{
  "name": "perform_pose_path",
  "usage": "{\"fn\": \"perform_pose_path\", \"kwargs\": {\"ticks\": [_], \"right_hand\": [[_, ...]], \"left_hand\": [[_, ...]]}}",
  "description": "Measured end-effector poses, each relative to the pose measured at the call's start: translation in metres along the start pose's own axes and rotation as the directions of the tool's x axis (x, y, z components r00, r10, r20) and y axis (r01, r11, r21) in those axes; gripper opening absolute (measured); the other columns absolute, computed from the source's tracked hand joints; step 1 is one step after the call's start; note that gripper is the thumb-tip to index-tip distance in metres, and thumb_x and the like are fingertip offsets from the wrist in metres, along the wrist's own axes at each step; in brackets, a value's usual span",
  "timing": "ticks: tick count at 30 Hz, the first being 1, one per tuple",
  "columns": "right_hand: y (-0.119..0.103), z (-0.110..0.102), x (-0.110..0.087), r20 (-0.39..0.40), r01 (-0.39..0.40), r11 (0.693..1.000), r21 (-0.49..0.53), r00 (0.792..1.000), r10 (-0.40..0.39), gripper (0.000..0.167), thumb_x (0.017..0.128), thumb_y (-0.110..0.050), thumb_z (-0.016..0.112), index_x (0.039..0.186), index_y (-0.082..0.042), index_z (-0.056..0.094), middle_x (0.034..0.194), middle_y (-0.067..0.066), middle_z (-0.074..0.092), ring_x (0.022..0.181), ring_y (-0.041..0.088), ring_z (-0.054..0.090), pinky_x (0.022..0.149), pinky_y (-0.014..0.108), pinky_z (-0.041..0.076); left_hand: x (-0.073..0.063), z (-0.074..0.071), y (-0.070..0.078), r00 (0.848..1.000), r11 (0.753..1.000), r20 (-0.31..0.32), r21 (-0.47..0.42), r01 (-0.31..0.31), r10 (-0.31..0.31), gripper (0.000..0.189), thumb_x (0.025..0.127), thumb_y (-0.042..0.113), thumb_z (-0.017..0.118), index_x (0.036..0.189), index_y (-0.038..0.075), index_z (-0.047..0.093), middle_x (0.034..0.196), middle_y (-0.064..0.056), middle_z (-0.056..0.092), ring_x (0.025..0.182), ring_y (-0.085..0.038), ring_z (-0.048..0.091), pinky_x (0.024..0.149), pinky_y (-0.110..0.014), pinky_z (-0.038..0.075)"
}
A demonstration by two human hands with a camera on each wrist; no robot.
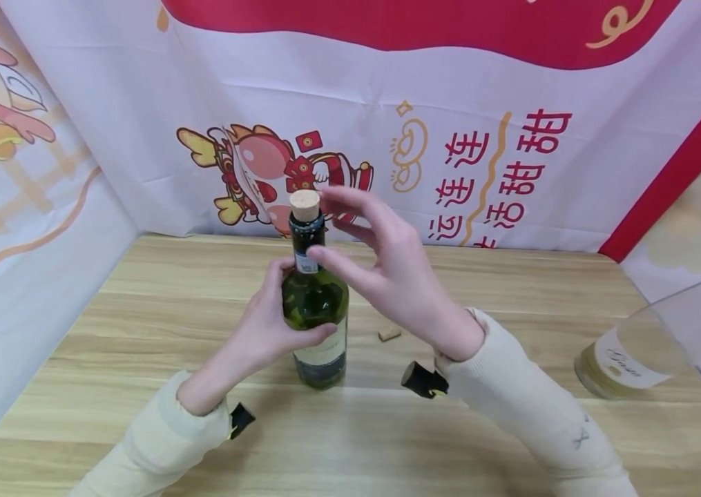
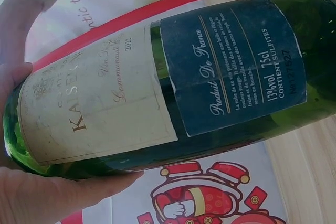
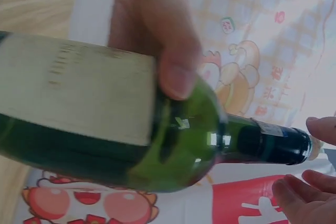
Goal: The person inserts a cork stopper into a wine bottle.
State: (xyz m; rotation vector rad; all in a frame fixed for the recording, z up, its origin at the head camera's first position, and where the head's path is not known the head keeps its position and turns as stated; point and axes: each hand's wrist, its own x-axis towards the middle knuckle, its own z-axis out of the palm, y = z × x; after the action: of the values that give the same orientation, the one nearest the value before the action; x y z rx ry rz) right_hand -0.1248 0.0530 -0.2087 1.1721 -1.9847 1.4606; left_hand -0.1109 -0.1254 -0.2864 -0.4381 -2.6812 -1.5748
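A green wine bottle (image 1: 319, 304) stands upright on the wooden table, with a cork (image 1: 304, 205) in its mouth. My left hand (image 1: 266, 321) grips the bottle around its shoulder, thumb across the front. My right hand (image 1: 387, 259) is spread beside the neck, its fingers loosely bent near the cork and its thumb in front of the neck. In the left wrist view the bottle's cream label (image 2: 97, 95) and dark blue label (image 2: 233, 66) show. The right wrist view has the fingers (image 3: 302, 195) of my right hand around the cork end with a gap between.
A small cork piece (image 1: 389, 334) lies on the table (image 1: 157, 331) right of the bottle. Farther right stands a clear bottle (image 1: 626, 359) with a white label and pale liquid. A printed cloth (image 1: 350, 83) hangs behind the table and along its sides.
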Motion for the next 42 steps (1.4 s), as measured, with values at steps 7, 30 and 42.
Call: {"fn": "perform_pose_path", "kwargs": {"ticks": [7,30,42], "right_hand": [[0.013,-0.003,-0.031,0.044,-0.13,0.988,-0.086,0.99,0.134,0.052,0.079,-0.007,0.07,0.125,-0.001,0.047,0.125,0.008,0.051,0.115,0.013,0.047,0.095,0.026,0.042],[0.064,0.024,-0.11,0.226,-0.32,0.91,-0.264,0.897,0.381,0.075,0.073,-0.027,0.076,0.134,-0.008,0.037,0.132,0.004,0.046,0.118,0.015,0.045,0.095,0.032,0.042],[0.08,0.044,-0.122,0.304,-0.445,0.872,-0.204,0.818,0.488,0.087,0.072,-0.026,0.077,0.141,-0.013,0.025,0.135,0.003,0.041,0.119,0.013,0.043,0.097,0.036,0.041]], "left_hand": [[-0.001,0.0,0.001,1.0,1.0,0.0,-0.002,0.024,-0.024,0.083,0.07,0.024,0.079,0.13,0.013,0.024,0.131,-0.011,0.04,0.12,-0.03,0.041,0.098,-0.053,0.036],[0.0,0.001,0.0,1.0,0.999,-0.021,0.046,0.013,-0.012,0.084,0.069,0.025,0.08,0.131,0.011,0.025,0.129,-0.014,0.042,0.119,-0.032,0.043,0.098,-0.053,0.035],[0.0,0.001,0.001,1.0,0.999,-0.014,0.039,0.023,-0.023,0.085,0.068,0.027,0.08,0.131,0.013,0.024,0.13,-0.013,0.042,0.119,-0.031,0.042,0.099,-0.053,0.034]]}}
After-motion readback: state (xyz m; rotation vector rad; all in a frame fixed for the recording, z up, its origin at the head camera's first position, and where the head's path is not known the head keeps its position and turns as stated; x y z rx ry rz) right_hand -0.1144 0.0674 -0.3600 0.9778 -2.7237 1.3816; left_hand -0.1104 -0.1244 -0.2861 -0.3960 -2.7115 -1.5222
